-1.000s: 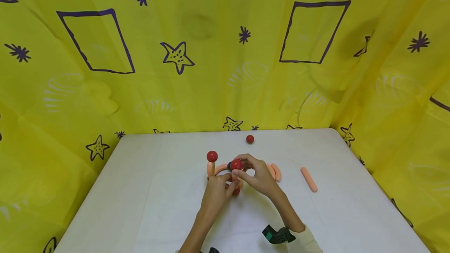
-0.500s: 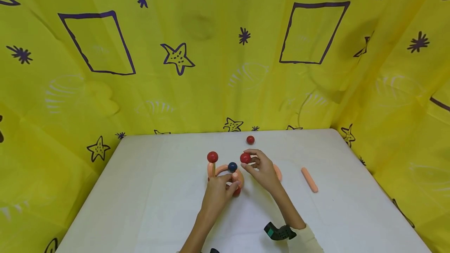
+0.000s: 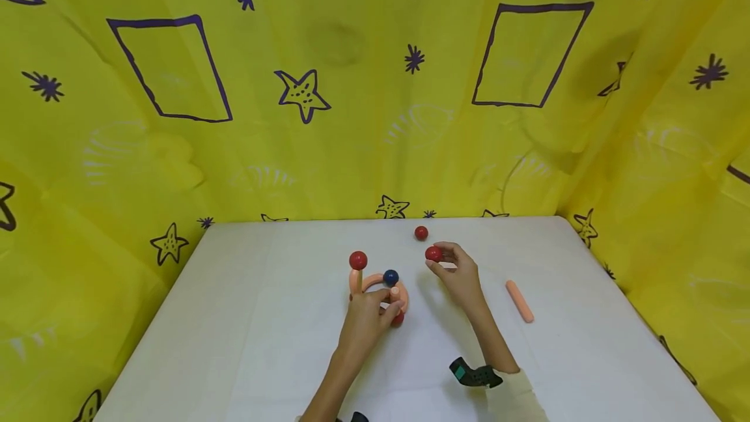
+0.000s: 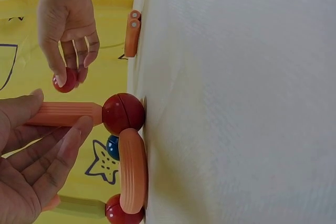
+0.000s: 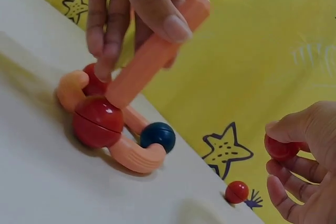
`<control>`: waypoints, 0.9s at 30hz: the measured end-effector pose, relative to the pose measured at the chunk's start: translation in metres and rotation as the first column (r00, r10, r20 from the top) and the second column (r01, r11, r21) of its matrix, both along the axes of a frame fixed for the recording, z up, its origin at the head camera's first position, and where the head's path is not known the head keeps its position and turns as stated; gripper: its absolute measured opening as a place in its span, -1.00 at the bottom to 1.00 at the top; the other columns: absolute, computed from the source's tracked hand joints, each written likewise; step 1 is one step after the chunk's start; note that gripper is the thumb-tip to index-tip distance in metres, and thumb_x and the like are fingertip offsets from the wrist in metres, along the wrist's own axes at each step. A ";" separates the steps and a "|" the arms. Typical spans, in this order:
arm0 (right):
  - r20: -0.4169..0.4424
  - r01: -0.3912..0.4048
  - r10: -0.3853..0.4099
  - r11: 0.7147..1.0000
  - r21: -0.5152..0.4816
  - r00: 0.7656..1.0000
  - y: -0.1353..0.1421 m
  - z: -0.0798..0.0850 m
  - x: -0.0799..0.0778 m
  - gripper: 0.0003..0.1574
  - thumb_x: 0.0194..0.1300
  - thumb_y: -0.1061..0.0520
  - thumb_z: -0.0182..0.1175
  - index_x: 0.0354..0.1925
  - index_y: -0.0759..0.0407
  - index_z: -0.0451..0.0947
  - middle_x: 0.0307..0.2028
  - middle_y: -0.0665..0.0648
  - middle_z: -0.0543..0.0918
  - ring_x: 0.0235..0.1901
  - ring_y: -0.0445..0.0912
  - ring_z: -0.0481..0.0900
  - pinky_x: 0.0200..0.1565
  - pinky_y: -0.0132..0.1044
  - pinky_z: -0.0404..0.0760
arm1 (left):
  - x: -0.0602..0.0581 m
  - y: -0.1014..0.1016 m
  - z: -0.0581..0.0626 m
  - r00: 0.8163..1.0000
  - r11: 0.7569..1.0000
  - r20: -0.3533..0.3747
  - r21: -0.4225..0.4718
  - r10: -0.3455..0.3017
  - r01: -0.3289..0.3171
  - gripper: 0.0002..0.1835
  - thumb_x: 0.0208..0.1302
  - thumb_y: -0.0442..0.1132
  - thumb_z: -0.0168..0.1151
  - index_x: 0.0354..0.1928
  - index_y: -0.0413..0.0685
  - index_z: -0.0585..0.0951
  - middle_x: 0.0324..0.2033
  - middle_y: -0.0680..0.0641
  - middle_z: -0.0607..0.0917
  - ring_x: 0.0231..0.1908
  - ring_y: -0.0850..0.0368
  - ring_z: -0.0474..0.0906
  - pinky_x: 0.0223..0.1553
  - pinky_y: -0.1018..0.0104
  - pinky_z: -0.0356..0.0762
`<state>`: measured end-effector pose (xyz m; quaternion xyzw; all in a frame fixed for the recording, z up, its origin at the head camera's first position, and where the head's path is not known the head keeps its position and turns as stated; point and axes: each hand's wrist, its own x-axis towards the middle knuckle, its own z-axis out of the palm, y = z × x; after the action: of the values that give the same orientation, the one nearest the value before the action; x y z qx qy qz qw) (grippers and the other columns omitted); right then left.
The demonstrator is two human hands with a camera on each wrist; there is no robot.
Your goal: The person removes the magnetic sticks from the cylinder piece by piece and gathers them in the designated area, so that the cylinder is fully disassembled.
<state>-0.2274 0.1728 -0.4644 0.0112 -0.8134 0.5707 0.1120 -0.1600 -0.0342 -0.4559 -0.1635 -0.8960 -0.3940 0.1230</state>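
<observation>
Red ball (image 3: 433, 254) raised in your right hand (image 3: 461, 279).
Thumb and fingers pinch it above the desk (image 3: 263, 344), towards the far edge; your left hand (image 3: 366, 319) pinches an upright orange rod (image 4: 68, 114) on the ring assembly (image 3: 403, 298). A second ball (image 3: 421, 233) lies near the far edge, a loose rod (image 3: 519, 301) towards the right.

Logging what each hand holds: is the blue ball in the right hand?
No, the right hand pinches a red ball, while the blue ball sits apart from that hand, touching a curved stick.
</observation>
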 end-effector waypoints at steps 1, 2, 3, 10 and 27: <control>0.008 0.012 -0.012 1.000 0.002 1.000 0.003 -0.001 -0.001 -0.47 0.18 0.15 0.40 0.11 0.18 0.51 -0.01 0.24 0.67 -0.01 0.04 0.60 -0.17 -0.52 0.53 | 0.000 0.000 0.000 1.000 1.000 -0.001 0.001 -0.002 0.002 -0.84 0.21 -0.21 0.37 -0.30 -0.18 0.74 -0.42 -0.01 0.79 -0.47 0.20 0.73 -0.40 0.55 0.59; 0.016 0.021 -0.021 1.000 0.006 1.000 0.006 -0.001 -0.003 -0.47 0.19 0.13 0.40 0.11 0.18 0.51 0.00 0.24 0.66 0.01 0.04 0.60 -0.16 -0.52 0.52 | 0.000 0.001 -0.001 1.000 1.000 0.000 0.002 -0.004 0.004 -0.84 0.21 -0.21 0.38 -0.29 -0.18 0.74 -0.42 -0.01 0.79 -0.47 0.20 0.73 -0.40 0.55 0.59; 0.022 0.029 -0.029 1.000 0.007 0.999 0.009 -0.002 -0.003 -0.47 0.19 0.13 0.40 0.11 0.18 0.51 0.00 0.24 0.66 0.01 0.04 0.59 -0.16 -0.54 0.51 | 0.000 0.002 -0.001 1.000 1.000 0.000 0.004 -0.007 0.007 -0.84 0.20 -0.21 0.38 -0.28 -0.19 0.74 -0.41 -0.01 0.79 -0.47 0.21 0.73 -0.40 0.56 0.59; 0.104 0.052 -0.060 0.996 0.077 0.993 0.024 0.003 -0.014 -0.45 0.24 0.12 0.35 0.16 0.23 0.46 0.05 0.29 0.62 0.07 0.10 0.58 -0.04 -0.40 0.58 | 0.002 0.003 -0.003 1.000 1.000 0.010 -0.003 0.006 -0.006 -0.84 0.20 -0.22 0.38 -0.29 -0.19 0.74 -0.42 -0.02 0.78 -0.48 0.21 0.73 -0.42 0.58 0.56; 0.255 -0.041 -0.021 0.971 0.235 0.967 0.025 -0.010 -0.088 -0.57 0.22 0.24 0.29 0.03 0.37 0.47 -0.02 0.38 0.59 -0.04 0.15 0.54 0.03 -0.07 0.57 | 0.000 0.002 -0.001 1.000 1.000 -0.010 -0.017 0.013 -0.013 -0.85 0.21 -0.19 0.37 -0.35 -0.15 0.71 -0.44 -0.04 0.78 -0.47 0.19 0.74 -0.45 0.60 0.53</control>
<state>-0.3158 0.1978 -0.4740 -0.0448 -0.8836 0.4661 0.0011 -0.1598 -0.0322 -0.4572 -0.1607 -0.8997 -0.3849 0.1287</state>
